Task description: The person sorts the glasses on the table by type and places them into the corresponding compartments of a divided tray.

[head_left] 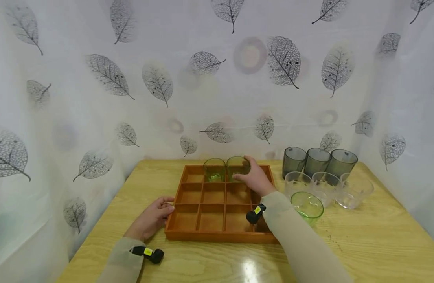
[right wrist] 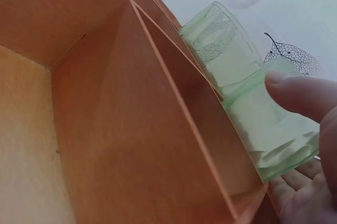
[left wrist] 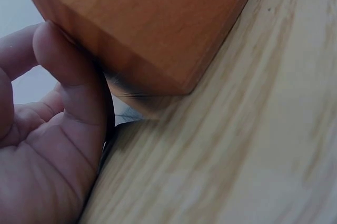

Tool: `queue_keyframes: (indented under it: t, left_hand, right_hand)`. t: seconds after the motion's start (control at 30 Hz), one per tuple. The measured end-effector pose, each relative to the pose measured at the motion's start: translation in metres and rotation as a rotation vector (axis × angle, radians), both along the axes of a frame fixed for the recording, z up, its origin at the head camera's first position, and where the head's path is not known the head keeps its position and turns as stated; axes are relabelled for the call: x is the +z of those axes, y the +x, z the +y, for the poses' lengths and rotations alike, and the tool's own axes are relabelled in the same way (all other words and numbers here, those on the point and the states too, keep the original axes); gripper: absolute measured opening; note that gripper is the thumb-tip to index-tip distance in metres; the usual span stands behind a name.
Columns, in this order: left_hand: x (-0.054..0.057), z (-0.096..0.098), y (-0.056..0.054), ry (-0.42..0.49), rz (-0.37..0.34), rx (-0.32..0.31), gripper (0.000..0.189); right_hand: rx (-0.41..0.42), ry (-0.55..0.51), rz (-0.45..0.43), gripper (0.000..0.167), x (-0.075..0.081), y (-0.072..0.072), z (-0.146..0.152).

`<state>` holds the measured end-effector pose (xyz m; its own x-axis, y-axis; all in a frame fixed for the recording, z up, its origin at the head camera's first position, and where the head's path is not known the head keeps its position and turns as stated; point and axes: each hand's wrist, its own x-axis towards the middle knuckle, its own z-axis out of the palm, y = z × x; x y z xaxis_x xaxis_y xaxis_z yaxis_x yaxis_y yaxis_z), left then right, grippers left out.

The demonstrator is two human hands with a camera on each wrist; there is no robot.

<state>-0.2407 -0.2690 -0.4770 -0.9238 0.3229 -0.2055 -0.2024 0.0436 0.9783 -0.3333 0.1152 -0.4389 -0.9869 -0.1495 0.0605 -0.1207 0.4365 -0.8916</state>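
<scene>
My right hand (head_left: pixel 256 177) holds a green glass (head_left: pixel 235 167) at the back row of a wooden compartment tray (head_left: pixel 217 236). In the right wrist view, the thumb lies against one side of this glass (right wrist: pixel 263 113), with the other fingers at its far side. Just left of it, a second green glass (head_left: pixel 214 169) stands in a back compartment. My left hand (head_left: pixel 154 217) rests at the tray's left side. The left wrist view shows its thumb (left wrist: pixel 58 55) against the outer wall of the tray (left wrist: pixel 142 29).
Right of the tray are three grey glasses (head_left: pixel 317 161), three clear glasses (head_left: pixel 323 186) in front of them, and another green glass (head_left: pixel 306 206) nearest me. All stand on a wooden table (head_left: pixel 188 263). A leaf-patterned curtain (head_left: pixel 203 106) hangs behind and along both sides.
</scene>
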Motion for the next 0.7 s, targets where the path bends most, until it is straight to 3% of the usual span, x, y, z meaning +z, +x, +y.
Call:
queue_keyframes:
  t: [0.37,0.7]
  left_hand:
    - [-0.0017,-0.0002,0.0005,0.002,-0.004,0.002,0.053]
    - [0.0005,0.0006,0.0005,0.002,-0.011,0.006,0.054]
  right_hand:
    - [0.002,0.048,-0.019,0.098,0.0004,0.0015,-0.0007]
    - [0.010,-0.013,-0.017,0.093,0.0028,0.0053,0.0010]
